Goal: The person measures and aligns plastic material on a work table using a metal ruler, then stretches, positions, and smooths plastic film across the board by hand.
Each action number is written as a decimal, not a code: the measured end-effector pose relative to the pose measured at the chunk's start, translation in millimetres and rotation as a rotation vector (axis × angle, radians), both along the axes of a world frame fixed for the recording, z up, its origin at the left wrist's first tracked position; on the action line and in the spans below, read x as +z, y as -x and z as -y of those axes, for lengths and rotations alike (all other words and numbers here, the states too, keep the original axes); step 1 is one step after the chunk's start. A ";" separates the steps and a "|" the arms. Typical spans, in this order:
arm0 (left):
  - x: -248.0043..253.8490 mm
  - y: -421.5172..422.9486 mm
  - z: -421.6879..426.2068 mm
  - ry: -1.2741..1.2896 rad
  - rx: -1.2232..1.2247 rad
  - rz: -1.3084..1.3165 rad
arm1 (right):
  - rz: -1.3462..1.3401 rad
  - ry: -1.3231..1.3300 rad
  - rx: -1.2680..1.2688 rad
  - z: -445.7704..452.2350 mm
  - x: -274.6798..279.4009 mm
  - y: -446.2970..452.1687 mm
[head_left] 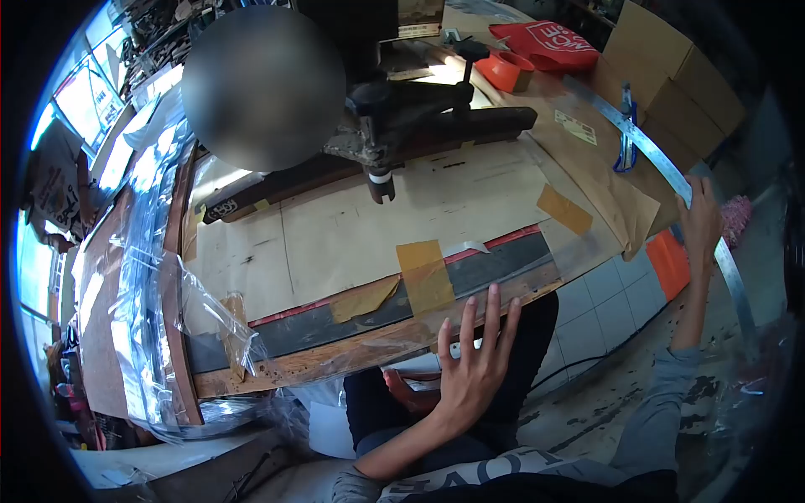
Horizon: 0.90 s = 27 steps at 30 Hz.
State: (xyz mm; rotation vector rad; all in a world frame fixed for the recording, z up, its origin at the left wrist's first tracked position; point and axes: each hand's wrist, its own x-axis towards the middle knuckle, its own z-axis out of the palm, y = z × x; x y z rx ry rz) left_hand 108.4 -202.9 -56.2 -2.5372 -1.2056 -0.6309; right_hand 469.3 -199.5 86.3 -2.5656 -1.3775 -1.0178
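My left hand (474, 369) lies with fingers spread on the near wooden edge (335, 356) of the work table, over clear plastic film. It holds nothing. Beyond its fingertips is a dark grey strip (503, 264) bordered in red, with pieces of brown tape (425, 272) across it. A large beige sheet (335, 239) covers the middle of the table. At the right, my right hand (701, 218) is closed around a long, shiny, flat metal strip (658, 159), which resembles a steel ruler. The strip's upper part reaches over the table's right side; its lower part hangs past the edge.
A dark machine arm (382, 151) stands over the sheet. A blue-handled tool (625, 130), an orange tape roll (506, 71) and a red bag (545, 46) lie behind, near cardboard boxes (662, 67). Plastic film (151, 251) drapes the left side. Another person (63, 180) is at far left.
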 end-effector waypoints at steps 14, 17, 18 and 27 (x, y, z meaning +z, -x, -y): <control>-4.1 0.2 -2.0 -0.051 -0.005 -0.011 | -0.917 -0.228 0.350 -44.1 -61.3 -51.5; -0.4 2.8 -4.3 -0.052 -0.018 -0.019 | -0.831 -0.445 0.504 -27.2 -64.3 -33.4; 1.8 4.0 -4.4 -0.044 -0.028 -0.025 | -0.897 -0.476 0.504 -13.2 -60.4 -15.2; 18.2 12.0 -6.1 0.196 -0.108 0.026 | -1.251 -0.571 0.499 88.8 -95.7 144.7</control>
